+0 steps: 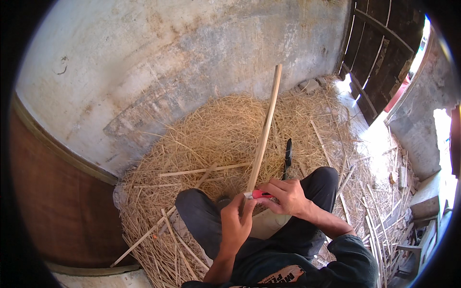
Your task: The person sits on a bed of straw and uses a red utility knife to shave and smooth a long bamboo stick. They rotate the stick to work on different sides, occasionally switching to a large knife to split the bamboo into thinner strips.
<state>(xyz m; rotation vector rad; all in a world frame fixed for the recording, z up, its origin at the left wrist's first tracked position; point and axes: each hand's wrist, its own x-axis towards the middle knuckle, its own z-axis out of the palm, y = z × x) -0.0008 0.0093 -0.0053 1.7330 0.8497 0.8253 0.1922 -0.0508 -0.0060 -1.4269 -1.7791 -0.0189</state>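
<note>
A long pale wooden strip (267, 127) rises away from me toward the wall, its near end between my hands. My left hand (235, 222) is closed on that near end, thumb and fingers pinching it. In my right hand (288, 196) is a red utility knife (262, 194), gripped with the fingers wrapped round it. The knife's tip meets the strip beside my left fingertips; the exact contact of the blade is too small to make out. Both hands are above my lap, between my bent knees.
Straw-like shavings (211, 125) cover the floor, with several loose strips (206, 170) on them. A long black blade-like object (288, 153) stands beside my right knee. A stained wall (158, 62) is ahead, a brown panel (57, 192) at left, and a dark plank door (379, 48) at far right.
</note>
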